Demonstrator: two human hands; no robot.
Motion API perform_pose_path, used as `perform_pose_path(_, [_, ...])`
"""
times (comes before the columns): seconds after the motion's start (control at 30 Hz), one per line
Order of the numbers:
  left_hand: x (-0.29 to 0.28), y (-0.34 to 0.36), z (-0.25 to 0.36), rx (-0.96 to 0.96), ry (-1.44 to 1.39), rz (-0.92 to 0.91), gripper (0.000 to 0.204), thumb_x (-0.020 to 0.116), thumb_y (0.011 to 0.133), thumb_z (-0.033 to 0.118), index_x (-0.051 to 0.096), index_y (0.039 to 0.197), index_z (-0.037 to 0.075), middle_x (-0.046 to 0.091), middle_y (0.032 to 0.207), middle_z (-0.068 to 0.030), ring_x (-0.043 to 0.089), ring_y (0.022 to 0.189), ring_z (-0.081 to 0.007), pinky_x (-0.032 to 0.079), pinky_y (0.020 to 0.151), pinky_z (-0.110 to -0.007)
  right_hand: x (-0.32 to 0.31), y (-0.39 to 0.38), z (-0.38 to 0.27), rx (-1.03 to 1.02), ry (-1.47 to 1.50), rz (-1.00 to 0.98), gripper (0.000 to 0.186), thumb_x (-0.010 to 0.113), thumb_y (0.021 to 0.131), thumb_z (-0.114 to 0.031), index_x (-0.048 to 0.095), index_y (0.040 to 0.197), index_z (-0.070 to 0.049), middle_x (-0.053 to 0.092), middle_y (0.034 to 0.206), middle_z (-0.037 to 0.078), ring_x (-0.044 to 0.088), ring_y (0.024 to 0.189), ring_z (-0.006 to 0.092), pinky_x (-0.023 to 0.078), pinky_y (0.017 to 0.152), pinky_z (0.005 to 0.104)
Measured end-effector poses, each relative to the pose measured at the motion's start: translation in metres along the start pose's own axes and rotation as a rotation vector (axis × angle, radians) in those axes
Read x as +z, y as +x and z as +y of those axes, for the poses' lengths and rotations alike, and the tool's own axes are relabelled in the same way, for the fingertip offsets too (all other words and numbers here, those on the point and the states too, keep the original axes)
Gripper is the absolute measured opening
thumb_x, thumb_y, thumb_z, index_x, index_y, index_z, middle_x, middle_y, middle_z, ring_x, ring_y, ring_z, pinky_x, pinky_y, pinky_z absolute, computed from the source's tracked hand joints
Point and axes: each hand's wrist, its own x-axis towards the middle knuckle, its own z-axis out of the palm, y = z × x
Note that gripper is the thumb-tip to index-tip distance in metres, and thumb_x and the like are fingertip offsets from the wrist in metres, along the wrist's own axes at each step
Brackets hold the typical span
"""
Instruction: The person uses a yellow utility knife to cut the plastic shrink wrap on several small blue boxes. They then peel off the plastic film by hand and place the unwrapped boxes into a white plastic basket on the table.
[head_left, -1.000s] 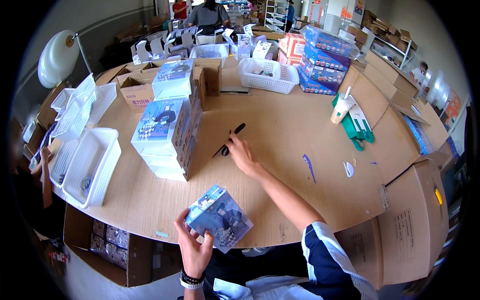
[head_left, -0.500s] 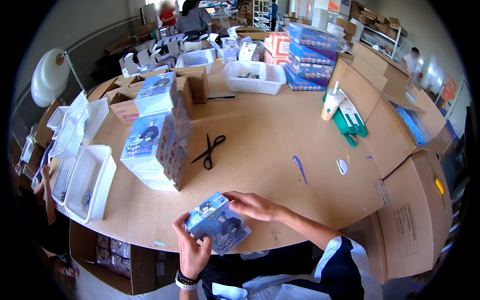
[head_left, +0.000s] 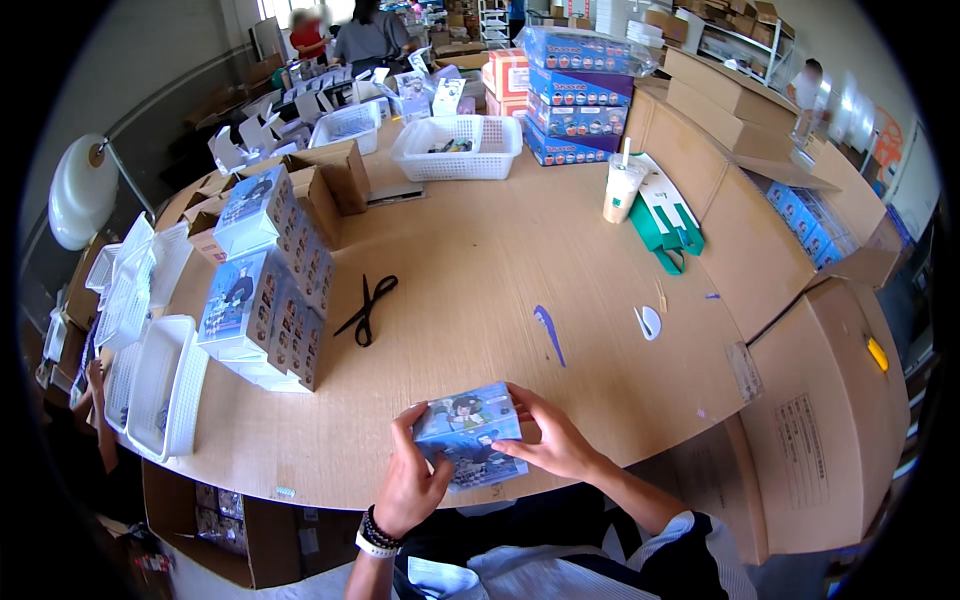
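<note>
Clock read from the printed blue box [head_left: 467, 425], 12 pointing away from the person. Left forearm got cut off by the lower edge. Left hand [head_left: 412, 482] gripped the box at 8 o'clock: fingers clamped on its left side, thumb pressed to the front face. Right hand [head_left: 553, 440] gripped at 3: index on the top right corner, thumb on the front face; remaining fingertips hidden behind the box.

Box sat at the near edge of the table [head_left: 450, 270]; resting or lifted, hard to make out. Printed front faced 6, top face tilted into view, back hidden. Visible long axis ran about 9 to 3, right end slightly farther out; foreshortening blurred true proportions.

At 8, a cardboard carton [head_left: 273, 545] stood partly hidden under the table, contents murky. Purple strip [head_left: 549, 335] lay at 1. Black scissors [head_left: 369, 310] lay near 11, blades spread. Stacked printed boxes [head_left: 262, 300] stood at 10, hiding parts of the cartons behind. Farther: cup [head_left: 620, 192] at 1 overlapped a green-and-white bag [head_left: 665, 228]. White basket [head_left: 458, 168] at 12, contents too small to identify.
</note>
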Motion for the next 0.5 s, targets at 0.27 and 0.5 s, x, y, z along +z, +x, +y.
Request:
perform_pose_path(0.27, [0.007,0.028,0.001,-0.038,0.064,0.012,0.063,0.055,0.083,-0.012,0.025,0.139,-0.008,0.042,0.143,-0.0347,0.054,0.125,-0.0456,0.048,0.101,-0.044,-0.005,0.013,0.007,-0.071,-0.136,0.051,0.082,0.082,0.085,-0.024,0.035,0.148,0.001,0.062,0.123,0.019,0.07,0.106,0.0279,0.058,0.09,0.0373])
perform_pose_path(0.5, [-0.015,0.041,-0.004,-0.036,0.01,-0.094,0.064,0.056,0.09,-0.013,0.025,0.144,-0.003,0.046,0.141,-0.0313,0.058,0.123,-0.0386,0.056,0.096,-0.042,-0.01,0.034,0.01,0.001,-0.117,0.029,0.084,0.082,0.085,-0.025,0.033,0.148,0.003,0.063,0.123,0.021,0.07,0.105,0.0281,0.059,0.088,0.0364])
